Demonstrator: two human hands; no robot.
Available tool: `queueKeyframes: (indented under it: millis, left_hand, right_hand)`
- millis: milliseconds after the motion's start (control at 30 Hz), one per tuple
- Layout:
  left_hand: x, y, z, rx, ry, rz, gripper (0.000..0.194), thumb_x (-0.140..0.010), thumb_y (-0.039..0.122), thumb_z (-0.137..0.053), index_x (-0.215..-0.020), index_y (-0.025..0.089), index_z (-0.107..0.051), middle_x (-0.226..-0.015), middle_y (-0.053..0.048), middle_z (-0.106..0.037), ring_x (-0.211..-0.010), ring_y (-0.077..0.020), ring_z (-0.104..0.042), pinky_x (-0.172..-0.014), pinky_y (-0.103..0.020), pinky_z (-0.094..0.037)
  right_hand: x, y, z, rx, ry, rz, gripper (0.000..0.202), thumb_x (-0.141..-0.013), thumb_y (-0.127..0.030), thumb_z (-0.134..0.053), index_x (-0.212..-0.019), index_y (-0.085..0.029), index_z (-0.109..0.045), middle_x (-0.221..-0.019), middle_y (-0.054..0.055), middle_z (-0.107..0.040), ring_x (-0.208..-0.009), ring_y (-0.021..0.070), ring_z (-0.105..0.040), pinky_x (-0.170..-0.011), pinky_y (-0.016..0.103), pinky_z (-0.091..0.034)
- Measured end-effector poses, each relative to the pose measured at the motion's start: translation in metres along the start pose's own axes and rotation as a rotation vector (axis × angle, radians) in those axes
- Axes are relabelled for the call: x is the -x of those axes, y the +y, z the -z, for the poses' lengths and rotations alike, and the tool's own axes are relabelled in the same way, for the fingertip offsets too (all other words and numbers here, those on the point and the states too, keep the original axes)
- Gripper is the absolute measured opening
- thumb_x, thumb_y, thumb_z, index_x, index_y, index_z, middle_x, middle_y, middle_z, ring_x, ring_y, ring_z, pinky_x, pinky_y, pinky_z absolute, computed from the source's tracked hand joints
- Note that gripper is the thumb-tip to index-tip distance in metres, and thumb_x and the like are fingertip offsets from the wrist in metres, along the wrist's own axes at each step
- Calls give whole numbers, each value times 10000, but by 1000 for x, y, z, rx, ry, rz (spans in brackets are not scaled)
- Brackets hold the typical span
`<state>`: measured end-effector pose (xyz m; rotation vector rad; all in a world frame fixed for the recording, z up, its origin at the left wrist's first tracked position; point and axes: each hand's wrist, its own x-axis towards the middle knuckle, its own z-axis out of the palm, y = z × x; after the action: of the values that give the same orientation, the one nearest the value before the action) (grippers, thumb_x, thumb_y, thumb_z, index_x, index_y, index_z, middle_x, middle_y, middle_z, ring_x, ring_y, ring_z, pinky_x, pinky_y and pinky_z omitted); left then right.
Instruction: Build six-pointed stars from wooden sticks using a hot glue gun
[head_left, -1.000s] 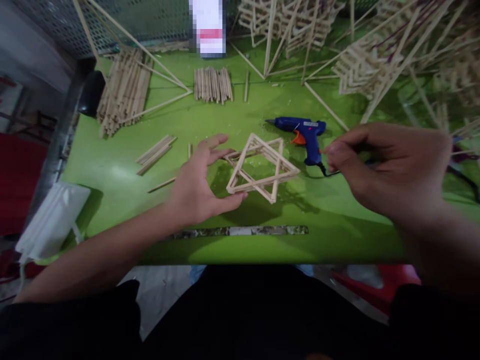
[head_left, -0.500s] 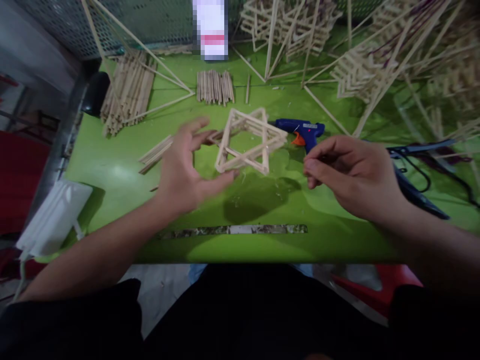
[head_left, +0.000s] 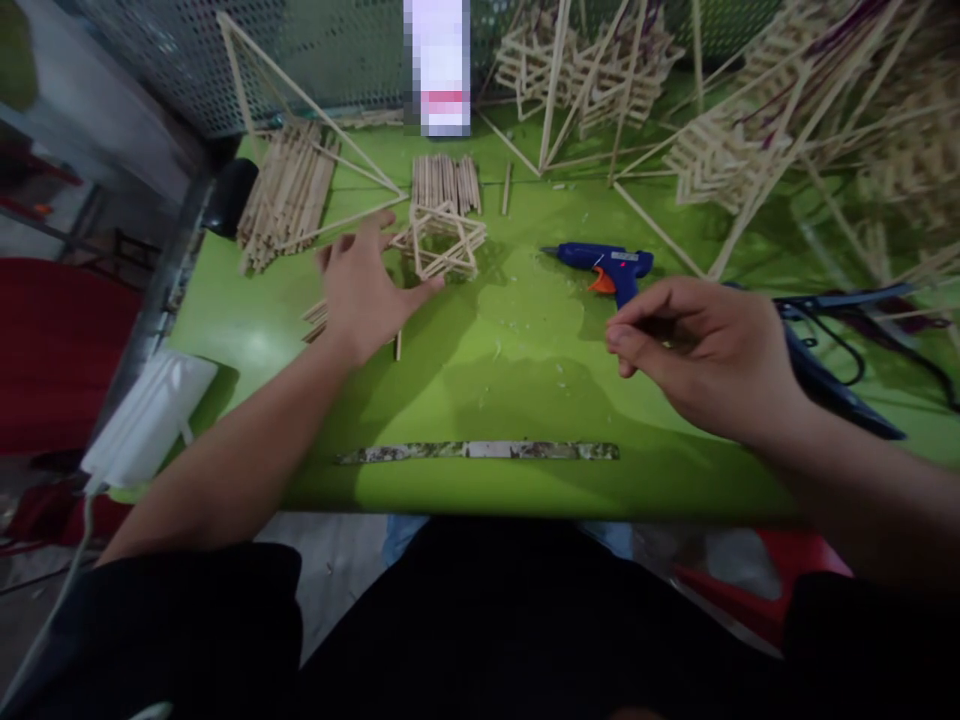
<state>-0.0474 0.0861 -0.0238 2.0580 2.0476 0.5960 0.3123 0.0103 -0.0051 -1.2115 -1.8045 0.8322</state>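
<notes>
A star frame of thin wooden sticks stands on the green table, just in front of a row of short sticks. Beside its left side is my left hand, fingers and thumb spread apart; whether the thumb touches the frame I cannot tell. My right hand hovers at the right with thumb and fingertips pinched together, and anything between them is hidden. Just behind its fingertips lies a blue glue gun with an orange trigger, nozzle pointing left.
A bundle of longer sticks lies at the back left. Stacked stick stars and long stick frames fill the back right. A white power strip sits at the left edge. A patterned strip runs along the front. Scissors lie at right.
The star frame has gone from mid-air over the table's middle to farther back and left, onto the table. My left hand has moved back with it; my right hand has stayed nearly still.
</notes>
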Motion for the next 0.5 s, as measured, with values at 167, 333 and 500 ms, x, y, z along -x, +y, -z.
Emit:
queueKeyframes:
  millis: [167, 333, 500]
  left_hand:
    - [0, 4, 5, -24, -83, 23, 1152, -928, 739, -939, -1813, 208, -426, -1675, -176, -726, -1681, -458, -549, -1443, -719, -257]
    - [-4, -8, 52, -93, -166, -31, 952, -1016, 699, -853, -1722, 145, -534, -1712, -226, -660, -1562, -444, -625, -1318, -629, -482]
    - [2, -8, 77, -289, -353, -116, 481, -1015, 705, -740, -959, 231, -798, -929, -80, -813, -897, -288, -745, -852, -421, -557]
  right_hand:
    - [0, 0, 0, 9, -24, 4, 108, -1001, -247, -849, -915, -265, -787, -750, -1, -753, -595, 163, -669, -538, 347, -508]
    - [0, -1, 1, 17, 2, 2, 118, -1003, -279, -865, -917, -263, -787, -783, 17, -756, -621, 183, -661, -567, 377, -500]
    - [2, -2, 0, 32, 22, 11, 100, -1006, -275, -855, -929, -269, -792, -814, 15, -760, -656, 188, -676, -596, 385, -517]
